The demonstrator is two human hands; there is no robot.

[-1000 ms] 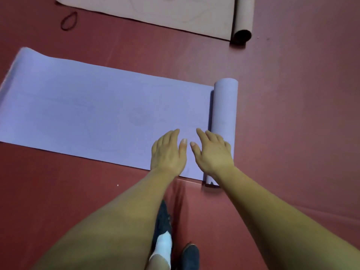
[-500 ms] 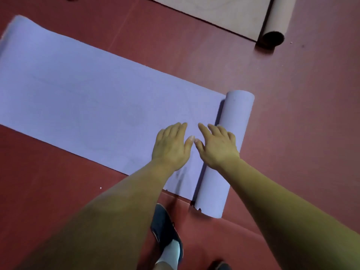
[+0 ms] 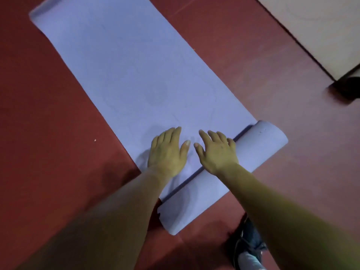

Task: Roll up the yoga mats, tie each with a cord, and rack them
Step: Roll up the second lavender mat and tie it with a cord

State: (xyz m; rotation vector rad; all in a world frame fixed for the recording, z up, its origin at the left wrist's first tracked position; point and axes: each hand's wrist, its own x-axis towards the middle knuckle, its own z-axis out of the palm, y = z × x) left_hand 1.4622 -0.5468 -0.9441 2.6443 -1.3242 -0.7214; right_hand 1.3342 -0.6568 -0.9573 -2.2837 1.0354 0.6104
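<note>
A lavender yoga mat lies spread on the red floor, running from the upper left down to the middle. Its near end is wound into a roll that slants from the right down to the bottom centre. My left hand lies flat with straight fingers on the unrolled part just ahead of the roll. My right hand rests flat across the roll's front edge, fingers pointing onto the flat mat. Neither hand grips anything.
A beige mat lies at the upper right, with the dark open end of its roll at the right edge. My dark shoe and pale sock stand at the bottom right on the red floor.
The view has swung round, so the mat now runs diagonally and the roll sits nearer me. Both hands stay flat at the roll's front edge. The beige mat has slid towards the upper right corner.
</note>
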